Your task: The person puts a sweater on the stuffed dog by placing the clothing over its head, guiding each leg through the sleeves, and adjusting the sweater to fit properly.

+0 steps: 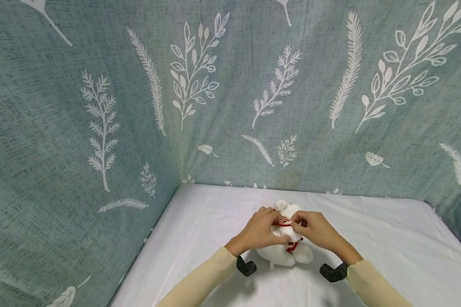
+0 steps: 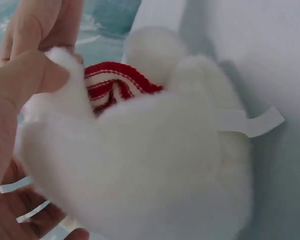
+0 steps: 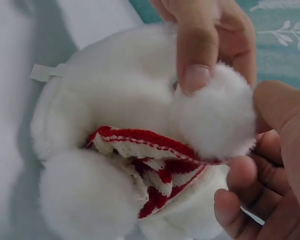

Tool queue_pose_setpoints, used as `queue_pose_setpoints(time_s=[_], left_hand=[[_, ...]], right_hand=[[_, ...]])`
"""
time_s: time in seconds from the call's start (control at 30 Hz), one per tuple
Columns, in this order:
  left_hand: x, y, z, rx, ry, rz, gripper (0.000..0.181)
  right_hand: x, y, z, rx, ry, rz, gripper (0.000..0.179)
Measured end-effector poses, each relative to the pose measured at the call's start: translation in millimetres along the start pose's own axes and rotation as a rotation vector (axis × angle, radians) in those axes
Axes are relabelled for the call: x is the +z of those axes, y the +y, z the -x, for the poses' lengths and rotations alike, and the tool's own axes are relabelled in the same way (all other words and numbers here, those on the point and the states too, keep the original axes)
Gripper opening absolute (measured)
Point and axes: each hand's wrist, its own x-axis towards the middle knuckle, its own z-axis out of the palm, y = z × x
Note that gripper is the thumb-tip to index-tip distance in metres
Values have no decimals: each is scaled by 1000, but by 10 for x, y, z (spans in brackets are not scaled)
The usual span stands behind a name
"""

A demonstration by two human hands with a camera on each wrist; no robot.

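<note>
A white plush toy (image 1: pixel 286 208) wears a red-and-white striped knitted garment (image 3: pixel 155 145). My left hand (image 1: pixel 262 230) grips the toy from its left side. In the left wrist view, the thumb (image 2: pixel 47 75) presses on a fluffy white limb while the other fingers curl behind the body. From the other side, my right hand (image 1: pixel 316 230) holds the toy with bent thumb and fingers. Those fingertips (image 3: pixel 242 170) lie at a round fluffy paw (image 3: pixel 217 115) and the garment's edge. Behind the paw, their exact hold is partly hidden.
The toy is over a white-covered table (image 1: pixel 199 213). A blue-green cloth with white leaf patterns (image 1: pixel 230 106) hangs along the back and sides. A white fabric tag (image 2: pixel 262 122) sticks out from the toy. Each wrist carries a black camera mount (image 1: pixel 247 266).
</note>
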Motion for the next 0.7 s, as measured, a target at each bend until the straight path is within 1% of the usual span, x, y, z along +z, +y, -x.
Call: queue_pose_setpoints(time_s=[0.13, 0.2, 0.27, 0.37, 0.43, 0.5, 0.57, 0.63, 0.7], left_hand=[[-25, 4, -7, -36, 11, 60, 22], [-32, 5, 0, -42, 14, 77, 19], [-25, 1, 5, -39, 25, 87, 18], [-10, -18, 4, -25, 60, 95, 18], [0, -35, 4, -18, 72, 104, 17], [6, -44, 6, -16, 58, 107, 18], [10, -45, 12, -16, 29, 94, 23], [17, -44, 18, -11, 3, 78, 30], [27, -44, 22, -10, -2, 68, 36]], right_hand=[[-12, -24, 3, 6, -5, -51, 9], [-2, -30, 13, 10, -10, -73, 8], [8, -41, 28, 18, -17, -106, 9], [12, -70, 44, 28, -29, -159, 13], [10, -86, 46, 39, -32, -178, 15], [7, -93, 45, 54, -25, -184, 14], [8, -87, 43, 81, -21, -204, 15], [6, -76, 46, 117, -30, -245, 16], [5, -66, 54, 147, -44, -296, 20]])
